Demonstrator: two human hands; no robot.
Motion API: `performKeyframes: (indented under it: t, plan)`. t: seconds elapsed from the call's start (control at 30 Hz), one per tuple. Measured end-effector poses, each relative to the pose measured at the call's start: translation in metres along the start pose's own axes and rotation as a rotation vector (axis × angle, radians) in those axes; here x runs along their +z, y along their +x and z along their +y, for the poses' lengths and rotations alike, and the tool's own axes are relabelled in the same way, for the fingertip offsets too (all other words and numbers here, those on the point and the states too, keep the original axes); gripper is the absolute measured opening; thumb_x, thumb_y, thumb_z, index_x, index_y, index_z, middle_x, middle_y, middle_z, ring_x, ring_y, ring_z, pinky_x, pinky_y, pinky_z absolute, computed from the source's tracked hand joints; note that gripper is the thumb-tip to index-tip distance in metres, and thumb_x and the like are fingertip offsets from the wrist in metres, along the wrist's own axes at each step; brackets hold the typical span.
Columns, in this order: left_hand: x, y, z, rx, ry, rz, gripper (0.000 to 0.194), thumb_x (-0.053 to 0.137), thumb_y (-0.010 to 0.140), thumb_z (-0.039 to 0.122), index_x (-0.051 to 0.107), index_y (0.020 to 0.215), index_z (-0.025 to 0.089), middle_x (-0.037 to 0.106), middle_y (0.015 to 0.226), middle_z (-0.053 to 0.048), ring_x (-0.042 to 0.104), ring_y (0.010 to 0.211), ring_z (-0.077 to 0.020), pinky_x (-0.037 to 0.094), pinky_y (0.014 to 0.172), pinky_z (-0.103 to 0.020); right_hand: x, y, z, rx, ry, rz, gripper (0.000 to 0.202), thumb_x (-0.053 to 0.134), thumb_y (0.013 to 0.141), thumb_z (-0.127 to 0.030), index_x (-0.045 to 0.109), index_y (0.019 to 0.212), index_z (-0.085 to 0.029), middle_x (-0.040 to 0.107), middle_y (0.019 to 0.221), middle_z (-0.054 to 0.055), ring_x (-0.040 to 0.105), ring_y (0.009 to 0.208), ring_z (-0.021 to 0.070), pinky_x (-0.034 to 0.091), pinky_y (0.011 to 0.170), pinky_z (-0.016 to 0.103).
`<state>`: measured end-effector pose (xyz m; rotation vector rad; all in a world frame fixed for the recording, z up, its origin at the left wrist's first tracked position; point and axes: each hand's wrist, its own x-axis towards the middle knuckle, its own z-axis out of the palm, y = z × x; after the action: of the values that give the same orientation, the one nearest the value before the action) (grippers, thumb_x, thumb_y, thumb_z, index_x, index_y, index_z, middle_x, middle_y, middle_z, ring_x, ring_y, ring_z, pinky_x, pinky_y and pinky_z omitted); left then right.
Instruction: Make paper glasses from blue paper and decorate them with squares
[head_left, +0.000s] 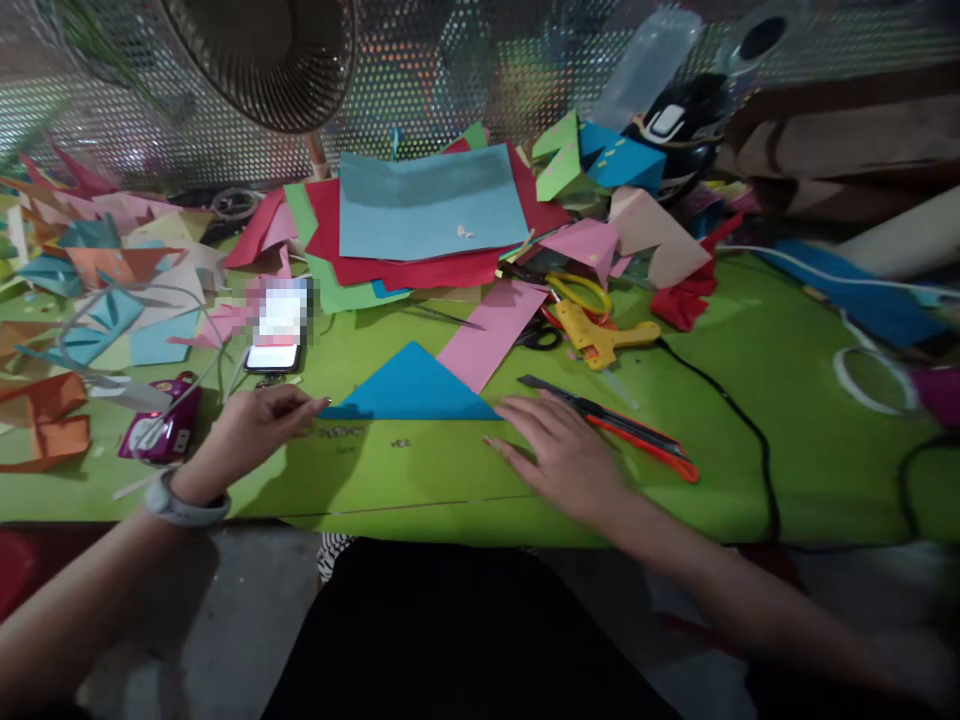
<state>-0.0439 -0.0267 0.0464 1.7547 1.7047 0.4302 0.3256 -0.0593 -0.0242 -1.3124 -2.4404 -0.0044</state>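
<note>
A blue sheet of paper folded into a triangle (415,388) lies on the green tabletop with its long edge towards me. My left hand (259,425) is closed in a pinch at the triangle's left corner. With fingers stretched out, my right hand (562,450) rests its fingertips on the right corner. Just beyond the triangle lies a strip of pink paper (491,335), partly covered by it. An orange-and-black utility knife (637,435) lies to the right, close to my right hand.
A phone (277,325) and a purple device with a cable (161,420) are at left. Beyond are stacked coloured sheets (431,205) and a fan (262,50). A yellow glue gun (600,330), its black cord, and scissors (581,293) lie right. Folded paper pieces crowd the left.
</note>
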Motion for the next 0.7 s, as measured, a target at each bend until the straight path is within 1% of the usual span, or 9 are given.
performKeyframes:
  t: [0.1, 0.17, 0.27, 0.33, 0.4, 0.43, 0.5, 0.6, 0.7]
  plan:
    - [0.022, 0.005, 0.017, 0.207, -0.008, 0.000, 0.032, 0.065, 0.089, 0.048, 0.074, 0.101, 0.020, 0.077, 0.091, -0.007, 0.067, 0.073, -0.0162, 0.050, 0.062, -0.025, 0.000, 0.024, -0.001, -0.034, 0.052, -0.057, 0.034, 0.053, 0.101, -0.038, 0.070, 0.118, -0.014, 0.072, 0.112, 0.014, 0.065, 0.104, 0.0275, 0.052, 0.094, 0.044]
    - [0.033, 0.009, 0.025, 0.292, -0.020, -0.044, 0.032, 0.063, 0.091, 0.046, 0.074, 0.104, 0.019, 0.077, 0.095, -0.007, 0.068, 0.075, -0.0166, 0.050, 0.064, -0.025, 0.002, 0.038, -0.004, -0.059, 0.086, -0.131, 0.024, 0.056, 0.099, -0.034, 0.071, 0.104, -0.015, 0.072, 0.101, 0.012, 0.065, 0.095, 0.0261, 0.052, 0.084, 0.041]
    - [0.038, 0.010, 0.032, 0.331, -0.045, -0.111, 0.029, 0.061, 0.093, 0.045, 0.075, 0.097, 0.019, 0.077, 0.088, -0.006, 0.066, 0.070, -0.0161, 0.048, 0.061, -0.025, 0.002, 0.050, -0.006, -0.044, 0.201, -0.206, 0.016, 0.060, 0.098, -0.028, 0.067, 0.087, -0.018, 0.069, 0.086, 0.006, 0.064, 0.085, 0.0217, 0.049, 0.076, 0.035]
    - [0.036, 0.006, 0.033, 0.292, -0.076, -0.184, 0.034, 0.059, 0.094, 0.048, 0.075, 0.084, 0.019, 0.074, 0.075, -0.005, 0.064, 0.063, -0.0156, 0.045, 0.057, -0.024, -0.002, 0.054, -0.008, 0.003, 0.313, -0.199, 0.017, 0.060, 0.097, -0.029, 0.064, 0.084, -0.019, 0.068, 0.082, 0.003, 0.063, 0.079, 0.0188, 0.047, 0.072, 0.032]
    - [0.034, 0.003, 0.034, 0.210, -0.128, -0.287, 0.042, 0.057, 0.094, 0.052, 0.072, 0.073, 0.019, 0.070, 0.066, -0.005, 0.063, 0.060, -0.0161, 0.045, 0.056, -0.025, -0.009, 0.054, -0.013, 0.075, 0.421, -0.137, 0.019, 0.059, 0.098, -0.032, 0.062, 0.083, -0.021, 0.067, 0.080, 0.002, 0.063, 0.075, 0.0167, 0.047, 0.070, 0.030]
    - [0.034, 0.002, 0.035, 0.165, -0.175, -0.338, 0.044, 0.056, 0.095, 0.055, 0.072, 0.074, 0.019, 0.070, 0.067, -0.005, 0.065, 0.061, -0.0170, 0.047, 0.057, -0.025, -0.012, 0.054, -0.017, 0.103, 0.464, -0.094, 0.020, 0.058, 0.098, -0.033, 0.061, 0.082, -0.021, 0.067, 0.079, 0.001, 0.063, 0.073, 0.0160, 0.048, 0.069, 0.029]
    - [0.037, 0.002, 0.038, 0.077, -0.335, -0.400, 0.042, 0.057, 0.093, 0.058, 0.073, 0.089, 0.019, 0.075, 0.081, -0.007, 0.070, 0.073, -0.0200, 0.053, 0.064, -0.027, -0.017, 0.054, -0.026, 0.099, 0.496, -0.002, 0.021, 0.057, 0.099, -0.033, 0.061, 0.082, -0.022, 0.067, 0.078, 0.001, 0.063, 0.073, 0.0155, 0.048, 0.069, 0.029]
    - [0.049, 0.012, 0.044, -0.044, -0.652, -0.340, 0.043, 0.066, 0.087, 0.058, 0.067, 0.107, 0.020, 0.073, 0.103, -0.009, 0.070, 0.094, -0.0232, 0.058, 0.076, -0.032, -0.016, 0.058, -0.042, -0.044, 0.412, 0.098, 0.023, 0.055, 0.100, -0.031, 0.062, 0.080, -0.021, 0.068, 0.075, 0.001, 0.063, 0.073, 0.0161, 0.047, 0.072, 0.030]
    - [0.061, 0.028, 0.048, -0.129, -0.880, -0.228, 0.041, 0.078, 0.079, 0.048, 0.062, 0.105, 0.020, 0.071, 0.099, -0.006, 0.069, 0.088, -0.0202, 0.059, 0.075, -0.033, -0.013, 0.065, -0.049, -0.181, 0.339, 0.133, 0.025, 0.053, 0.101, -0.030, 0.064, 0.081, -0.020, 0.070, 0.076, 0.003, 0.063, 0.074, 0.0171, 0.047, 0.073, 0.033]
